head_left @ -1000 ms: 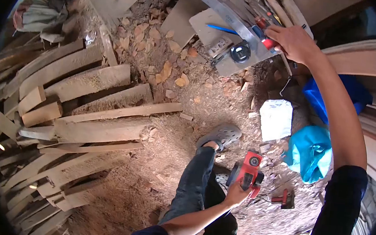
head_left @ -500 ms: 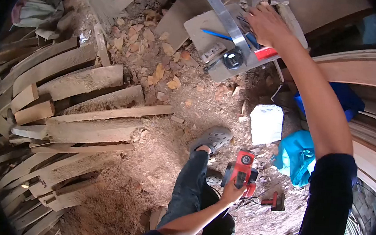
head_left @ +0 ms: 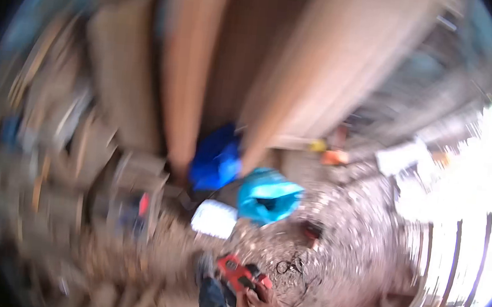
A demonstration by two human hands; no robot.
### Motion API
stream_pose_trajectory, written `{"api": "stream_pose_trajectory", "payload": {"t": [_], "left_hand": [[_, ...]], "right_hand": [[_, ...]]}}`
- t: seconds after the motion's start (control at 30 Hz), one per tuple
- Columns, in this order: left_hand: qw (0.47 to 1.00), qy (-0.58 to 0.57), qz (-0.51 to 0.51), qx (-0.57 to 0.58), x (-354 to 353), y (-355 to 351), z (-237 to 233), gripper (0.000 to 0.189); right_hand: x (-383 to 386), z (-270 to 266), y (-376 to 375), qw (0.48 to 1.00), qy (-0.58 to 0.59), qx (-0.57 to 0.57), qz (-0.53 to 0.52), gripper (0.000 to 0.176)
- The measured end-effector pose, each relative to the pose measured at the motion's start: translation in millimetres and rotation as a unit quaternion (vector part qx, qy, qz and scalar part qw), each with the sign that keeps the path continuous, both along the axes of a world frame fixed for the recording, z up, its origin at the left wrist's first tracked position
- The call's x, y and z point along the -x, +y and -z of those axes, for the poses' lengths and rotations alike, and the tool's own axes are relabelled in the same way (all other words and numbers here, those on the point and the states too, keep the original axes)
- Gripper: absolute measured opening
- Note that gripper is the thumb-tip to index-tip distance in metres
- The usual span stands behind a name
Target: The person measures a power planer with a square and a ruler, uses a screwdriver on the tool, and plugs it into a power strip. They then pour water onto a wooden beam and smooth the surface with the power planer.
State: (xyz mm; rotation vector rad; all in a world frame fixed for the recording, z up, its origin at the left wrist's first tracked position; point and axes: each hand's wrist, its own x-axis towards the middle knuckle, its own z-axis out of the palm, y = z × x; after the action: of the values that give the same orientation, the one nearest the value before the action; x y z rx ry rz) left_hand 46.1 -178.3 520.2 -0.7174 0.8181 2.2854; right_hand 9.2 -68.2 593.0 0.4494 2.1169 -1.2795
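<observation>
A red and black electric planer (head_left: 234,270) is held low in front of me, above the wood-chip floor and close to my leg. My left hand (head_left: 243,306) is closed around its rear handle. My right hand (head_left: 265,301) lies against the same rear end, beside the left, with its fingers bent onto the tool. Motion blur softens the fingers. A grey clog (head_left: 204,264) on my foot is just left of the planer. Past the planer lie a white bag (head_left: 214,218) and an open turquoise bag (head_left: 268,197).
Tall wooden boards (head_left: 318,60) lean beyond the bags, with a blue bag (head_left: 216,159) between them. A black cord (head_left: 294,267) loops over the floor at right. A blurred board with tools (head_left: 135,211) sits at left. Slatted bright light (head_left: 452,271) enters at right.
My view has swung right, toward the leaning boards. My right hand has left the tool board and come to the planer. My left hand still holds the planer.
</observation>
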Motion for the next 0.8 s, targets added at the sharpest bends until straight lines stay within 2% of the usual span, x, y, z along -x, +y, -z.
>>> {"api": "stream_pose_trajectory", "payload": {"t": [0.1, 0.13, 0.2, 0.27, 0.33, 0.37, 0.4, 0.47, 0.5, 0.53, 0.57, 0.6, 0.67, 0.73, 0.8], "left_hand": [[0.965, 0.113, 0.229, 0.053, 29.3, -12.9, -85.3, 0.038], [0.936, 0.169, 0.299, 0.074, 44.9, -9.3, -115.4, 0.042], [0.859, 0.283, 0.416, 0.094, 64.3, 9.3, -171.8, 0.05], [0.741, 0.411, 0.521, 0.097, 67.8, 36.3, -215.7, 0.059], [0.609, 0.515, 0.599, 0.067, 51.0, 59.8, -254.0, 0.067], [0.536, 0.556, 0.634, 0.043, 40.5, 68.3, -265.3, 0.071], [0.461, 0.582, 0.67, 0.01, 29.7, 74.1, -271.5, 0.075], [0.334, 0.555, 0.76, -0.057, 14.1, 95.1, -285.6, 0.084], [0.31, 0.415, 0.854, -0.051, 14.1, 109.3, -306.5, 0.109], [0.351, 0.397, 0.827, -0.19, 7.7, 113.6, -247.9, 0.059], [0.36, 0.354, 0.831, -0.232, 6.2, 125.0, -276.2, 0.063], [0.361, 0.291, 0.872, -0.158, 8.6, 128.0, -304.8, 0.058], [0.378, 0.312, 0.866, -0.094, 3.0, 131.3, -361.2, 0.053], [0.39, 0.304, 0.868, -0.054, 8.4, 117.8, -356.5, 0.049], [0.383, 0.29, 0.877, -0.026, 10.0, 90.8, -340.3, 0.047]], "right_hand": [[-22.5, -106.0, 15.4, 0.994, 0.011, -0.029, 0.104, 0.088], [-31.5, -127.7, 28.6, 0.987, 0.01, 0.02, 0.158, 0.089], [-64.1, -143.6, 55.2, 0.979, -0.006, 0.031, 0.201, 0.089], [-106.1, -128.0, 62.7, 0.933, 0.072, 0.061, 0.346, 0.081], [-136.7, -173.6, 70.0, 0.876, 0.012, 0.075, 0.477, 0.072], [-155.8, -183.5, 70.8, 0.846, 0.041, 0.082, 0.526, 0.068], [-177.8, -196.1, 68.8, 0.815, 0.066, 0.088, 0.569, 0.065], [-223.0, -208.8, 75.4, 0.782, 0.058, 0.13, 0.606, 0.061], [-245.2, -200.8, 79.9, 0.803, 0.162, 0.085, 0.568, 0.06], [-264.4, -188.5, 67.0, 0.807, 0.257, 0.043, 0.53, 0.059], [-282.1, -189.2, 49.6, 0.785, 0.255, 0.063, 0.56, 0.059], [-299.8, -204.0, 43.8, 0.779, 0.19, -0.01, 0.597, 0.055], [-348.3, -230.8, 52.6, 0.751, 0.044, -0.158, 0.64, 0.048], [-392.2, -234.1, 32.8, 0.701, 0.06, -0.191, 0.685, 0.045], [-422.6, -228.5, 15.9, 0.669, -0.001, -0.229, 0.707, 0.044]]}}
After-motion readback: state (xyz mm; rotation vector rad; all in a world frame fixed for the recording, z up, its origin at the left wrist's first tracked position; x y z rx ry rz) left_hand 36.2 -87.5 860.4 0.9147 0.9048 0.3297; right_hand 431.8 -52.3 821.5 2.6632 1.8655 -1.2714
